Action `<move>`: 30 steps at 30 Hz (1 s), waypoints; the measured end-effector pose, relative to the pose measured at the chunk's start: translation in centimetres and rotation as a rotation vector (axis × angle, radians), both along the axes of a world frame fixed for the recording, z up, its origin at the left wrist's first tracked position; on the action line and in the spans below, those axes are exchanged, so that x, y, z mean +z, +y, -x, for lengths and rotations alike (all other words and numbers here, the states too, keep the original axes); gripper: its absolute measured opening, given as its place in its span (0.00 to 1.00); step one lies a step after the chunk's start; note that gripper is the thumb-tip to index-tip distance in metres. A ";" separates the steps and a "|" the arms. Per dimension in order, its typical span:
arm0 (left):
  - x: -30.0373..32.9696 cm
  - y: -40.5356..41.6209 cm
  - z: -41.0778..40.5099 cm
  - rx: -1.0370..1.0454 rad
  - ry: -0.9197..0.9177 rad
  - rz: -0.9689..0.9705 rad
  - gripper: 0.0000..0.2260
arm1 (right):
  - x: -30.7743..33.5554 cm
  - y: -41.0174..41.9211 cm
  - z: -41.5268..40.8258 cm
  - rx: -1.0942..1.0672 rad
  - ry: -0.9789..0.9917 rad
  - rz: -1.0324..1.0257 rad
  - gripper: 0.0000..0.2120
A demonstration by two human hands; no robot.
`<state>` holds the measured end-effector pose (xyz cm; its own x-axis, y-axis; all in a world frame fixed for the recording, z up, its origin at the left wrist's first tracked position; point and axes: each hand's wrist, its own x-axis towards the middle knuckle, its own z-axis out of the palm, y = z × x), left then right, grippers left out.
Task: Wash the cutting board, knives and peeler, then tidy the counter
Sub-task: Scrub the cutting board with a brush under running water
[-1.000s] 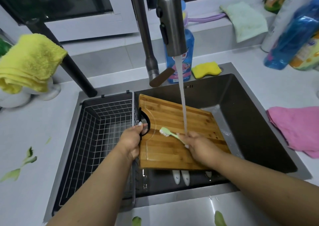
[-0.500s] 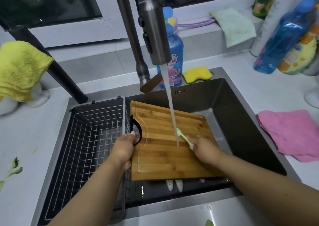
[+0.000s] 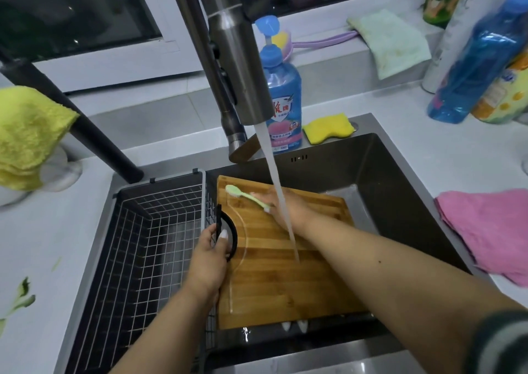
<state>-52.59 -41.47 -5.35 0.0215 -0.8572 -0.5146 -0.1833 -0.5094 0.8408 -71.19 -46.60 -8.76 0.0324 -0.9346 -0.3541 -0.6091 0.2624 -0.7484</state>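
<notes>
Scrubbing went best with the cutting board (image 3: 285, 282) held firm in the sink (image 3: 405, 190) under the water (image 3: 278, 199). The left hand (image 3: 207, 262) gripped its black handle (image 3: 232, 239); farther back, the right hand (image 3: 288, 207), palm down, held a green brush (image 3: 245, 196) at the far corner.

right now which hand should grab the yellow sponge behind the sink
Right hand: it is over the bamboo cutting board's far edge, nearer the yellow sponge. Left hand steadies the board.

Brown striped cutting board (image 3: 274, 285), green brush (image 3: 245, 195)
</notes>
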 end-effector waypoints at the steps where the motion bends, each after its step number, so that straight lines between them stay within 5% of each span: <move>1: 0.0 0.0 0.0 -0.001 0.002 0.002 0.13 | 0.1 -0.3 0.2 -0.063 0.010 -0.009 0.20; 6: -0.5 0.1 -0.1 -0.014 -0.016 -0.013 0.16 | -2.6 0.6 3.7 -0.166 0.202 -0.116 0.16; 12: -0.4 -0.1 -0.1 -0.019 0.026 -0.003 0.15 | -0.8 -1.9 0.3 -0.036 0.076 -0.028 0.20; 18: -0.7 0.0 -0.1 -0.024 0.031 0.020 0.15 | -5.8 2.1 6.5 -0.400 0.145 -0.209 0.23; 24: -0.7 0.1 0.3 -0.003 0.064 0.008 0.13 | -4.4 1.9 2.5 -0.358 -0.132 -0.144 0.23; 30: -0.5 0.1 0.4 -0.016 0.078 0.011 0.11 | -6.9 4.9 7.5 -0.434 0.415 -0.345 0.14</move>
